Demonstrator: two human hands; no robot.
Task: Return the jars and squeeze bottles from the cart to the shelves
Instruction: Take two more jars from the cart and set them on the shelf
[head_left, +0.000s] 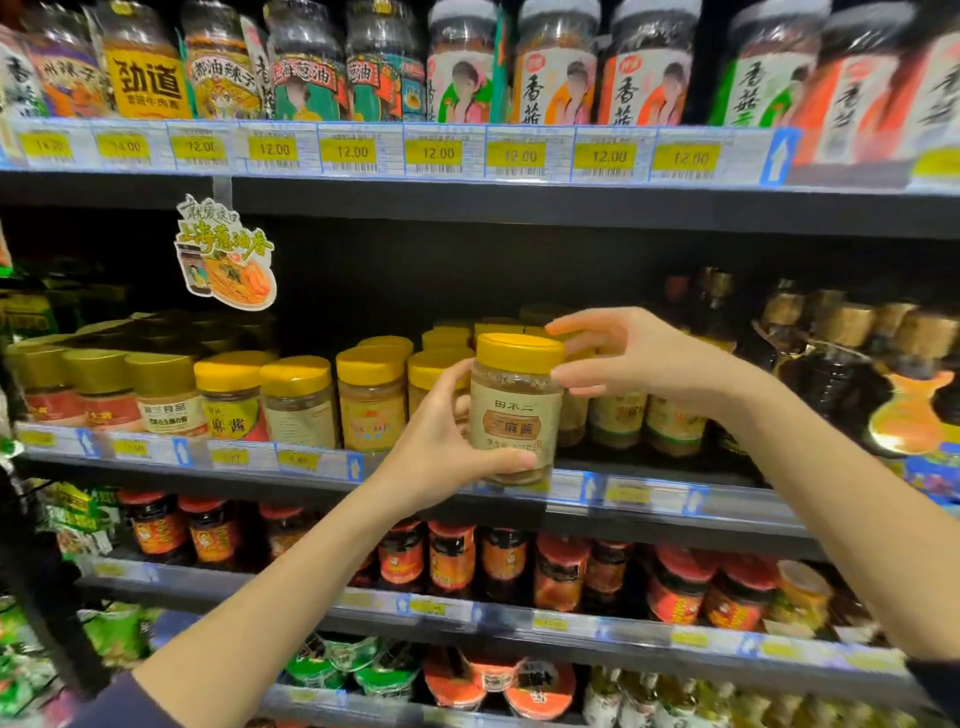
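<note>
We held one jar (516, 410) in front of the middle shelf (649, 501), left hand (447, 441) gripping its base, right hand (631, 358) open with fingers (571, 375) touching the lid; it was not yet shelved, the cart unseen.

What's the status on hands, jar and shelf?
Left hand grips yellow-lidded sesame paste jar. Right hand open, fingertips at lid. Jar at middle shelf edge; yellow-lidded jars crowd alongside.
</note>
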